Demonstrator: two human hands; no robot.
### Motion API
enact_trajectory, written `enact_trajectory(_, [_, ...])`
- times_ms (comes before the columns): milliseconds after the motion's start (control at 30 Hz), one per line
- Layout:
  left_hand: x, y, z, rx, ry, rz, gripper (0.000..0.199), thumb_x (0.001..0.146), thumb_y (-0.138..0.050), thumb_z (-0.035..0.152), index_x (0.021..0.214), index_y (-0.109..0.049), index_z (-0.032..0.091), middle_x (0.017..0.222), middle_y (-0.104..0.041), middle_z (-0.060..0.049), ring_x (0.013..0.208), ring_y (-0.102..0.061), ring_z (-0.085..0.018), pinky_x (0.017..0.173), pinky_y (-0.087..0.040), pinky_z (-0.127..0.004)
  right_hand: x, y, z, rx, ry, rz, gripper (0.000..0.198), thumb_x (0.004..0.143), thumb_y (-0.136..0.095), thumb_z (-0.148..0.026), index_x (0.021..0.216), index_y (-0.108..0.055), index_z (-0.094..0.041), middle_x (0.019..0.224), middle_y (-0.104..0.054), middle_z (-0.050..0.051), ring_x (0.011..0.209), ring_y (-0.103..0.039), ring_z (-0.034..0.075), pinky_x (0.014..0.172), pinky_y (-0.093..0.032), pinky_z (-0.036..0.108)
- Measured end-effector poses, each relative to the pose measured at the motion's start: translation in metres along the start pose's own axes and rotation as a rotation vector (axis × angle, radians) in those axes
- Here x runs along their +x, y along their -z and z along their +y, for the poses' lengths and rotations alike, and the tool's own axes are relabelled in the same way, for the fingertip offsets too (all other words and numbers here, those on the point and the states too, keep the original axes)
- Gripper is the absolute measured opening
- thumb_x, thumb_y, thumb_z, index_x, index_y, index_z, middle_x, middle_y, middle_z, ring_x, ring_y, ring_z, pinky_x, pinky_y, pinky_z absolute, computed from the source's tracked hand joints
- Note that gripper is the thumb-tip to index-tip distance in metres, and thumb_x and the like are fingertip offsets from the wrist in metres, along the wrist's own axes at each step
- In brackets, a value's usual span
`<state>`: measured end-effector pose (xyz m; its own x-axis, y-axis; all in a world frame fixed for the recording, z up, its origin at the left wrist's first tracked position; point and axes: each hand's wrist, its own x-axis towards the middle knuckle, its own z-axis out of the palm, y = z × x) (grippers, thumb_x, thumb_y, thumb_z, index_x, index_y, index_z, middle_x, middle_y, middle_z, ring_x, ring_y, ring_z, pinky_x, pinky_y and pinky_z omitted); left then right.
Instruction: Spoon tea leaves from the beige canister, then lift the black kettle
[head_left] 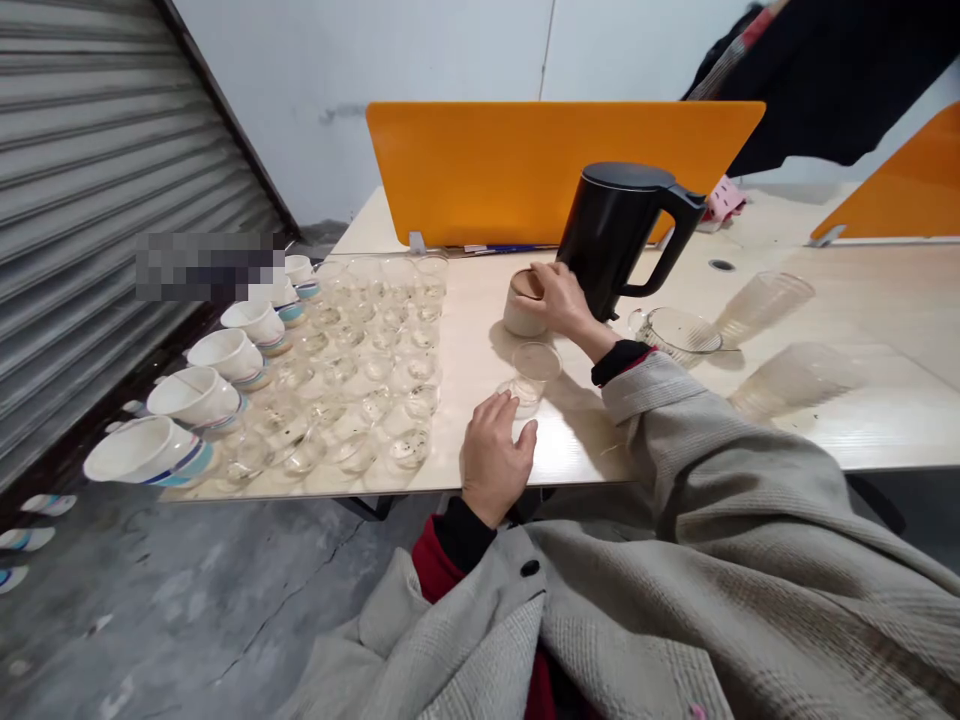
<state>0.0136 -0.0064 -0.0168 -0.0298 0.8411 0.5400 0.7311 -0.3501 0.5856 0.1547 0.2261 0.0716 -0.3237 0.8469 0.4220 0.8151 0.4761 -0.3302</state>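
A short, pale, round jar (523, 304) with a brownish top stands in front of the black electric kettle (611, 235). My right hand (561, 300) reaches over the jar, fingers closed around its top edge; the fingertips are partly hidden. My left hand (498, 452) is low over the table's front edge, thumb spread from the fingers. Its fingertips are by a small clear cup (528, 396), and whether they touch it I cannot tell. Just behind that cup is another clear round piece, perhaps a cup or lid (537, 361).
Rows of clear cups (376, 405) with dark specks cover the table's left side, bordered by white cups (196, 395). Right of the kettle are a clear glass pitcher (679, 332) and two stacks of clear cups (769, 305) lying down. An orange divider (480, 170) stands behind.
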Motion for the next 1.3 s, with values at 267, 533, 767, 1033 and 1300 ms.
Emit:
enact_trajectory(267, [-0.005, 0.009, -0.005, -0.261, 0.118, 0.150, 0.033, 0.104, -0.062, 0.030, 0.135, -0.069, 0.021, 0.141, -0.074, -0.015, 0.134, -0.068, -0.028, 0.112, -0.060, -0.052, -0.078, 0.097, 0.001, 0.028, 0.133, 0.294, 0.073, 0.098, -0.070, -0.056, 0.158, -0.050, -0.019, 0.151, -0.053, 0.021, 0.142, -0.051, 0.042, 0.121, -0.042, 0.068])
enact_trajectory(533, [-0.016, 0.029, 0.004, -0.456, 0.128, 0.082, 0.060, 0.099, -0.072, 0.047, 0.152, -0.055, 0.025, 0.151, -0.066, -0.016, 0.139, -0.065, -0.030, 0.111, -0.058, -0.049, -0.193, 0.106, -0.046, 0.132, 0.219, 0.115, 0.071, 0.096, -0.071, -0.063, 0.154, -0.055, -0.026, 0.142, -0.060, 0.018, 0.133, -0.060, 0.042, 0.112, -0.053, 0.065])
enact_trajectory(767, [-0.016, 0.034, 0.003, -0.282, -0.050, -0.114, 0.098, 0.082, -0.090, 0.055, 0.162, -0.042, 0.024, 0.147, -0.066, -0.017, 0.135, -0.065, -0.034, 0.109, -0.058, -0.051, -0.211, 0.058, -0.062, 0.182, 0.236, 0.023, 0.074, 0.095, -0.074, -0.058, 0.157, -0.050, -0.026, 0.144, -0.058, 0.019, 0.132, -0.058, 0.042, 0.109, -0.055, 0.064])
enact_trajectory(1033, [-0.008, 0.016, 0.009, -0.182, 0.013, -0.171, 0.098, 0.084, -0.086, 0.052, 0.163, -0.034, 0.024, 0.160, -0.058, -0.019, 0.137, -0.065, -0.039, 0.114, -0.055, -0.057, -0.205, 0.062, -0.074, 0.057, 0.235, 0.000, 0.078, 0.096, -0.064, -0.071, 0.155, -0.052, -0.021, 0.140, -0.060, 0.023, 0.123, -0.058, 0.044, 0.100, -0.057, 0.065])
enact_trajectory(1300, [-0.005, 0.014, 0.014, -0.191, 0.060, -0.128, 0.098, 0.076, -0.092, 0.041, 0.158, -0.039, 0.026, 0.153, -0.064, -0.017, 0.134, -0.068, -0.038, 0.111, -0.058, -0.056, -0.204, 0.044, -0.082, 0.189, 0.143, 0.097, 0.067, 0.100, -0.060, -0.064, 0.151, -0.057, -0.021, 0.139, -0.061, 0.020, 0.126, -0.057, 0.041, 0.106, -0.055, 0.064])
